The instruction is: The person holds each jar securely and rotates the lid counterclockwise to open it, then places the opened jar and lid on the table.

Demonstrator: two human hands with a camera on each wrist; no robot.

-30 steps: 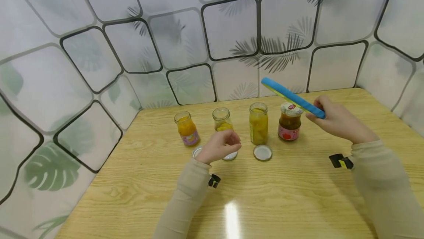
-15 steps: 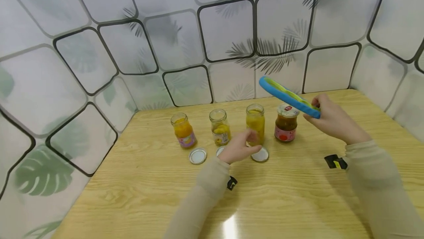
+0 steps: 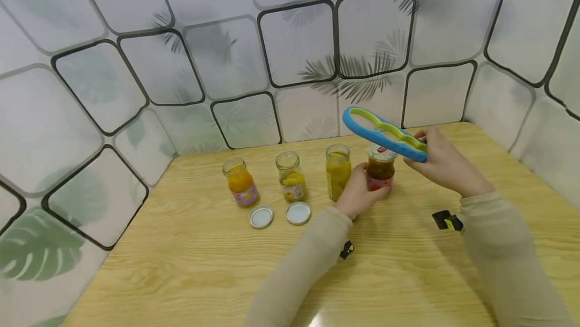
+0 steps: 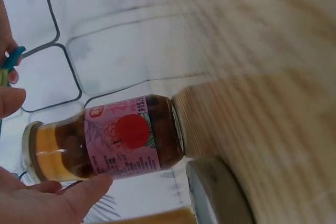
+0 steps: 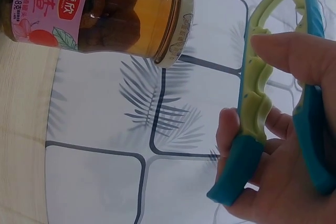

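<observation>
My left hand reaches around a sealed jar of dark fruit with a pink label. In the left wrist view, fingertips lie by the jar's label while the thumb stands apart from it. Whether the fingers touch the glass is unclear. Above and right of that jar, my right hand grips a blue and green jar opener by its handles. The right wrist view shows the opener's ridged green inner side, apart from the jar's white lid.
Three lidless jars stand left of the sealed one: an orange-filled jar, a jar of yellow fruit and a taller yellow jar. Two lids lie before them; another lid is near my left hand. A patterned wall stands behind.
My left hand has moved right, past the open jars, to the sealed jar. The jar opener has tilted so that its inner loop shows. The head view has shifted slightly right.
</observation>
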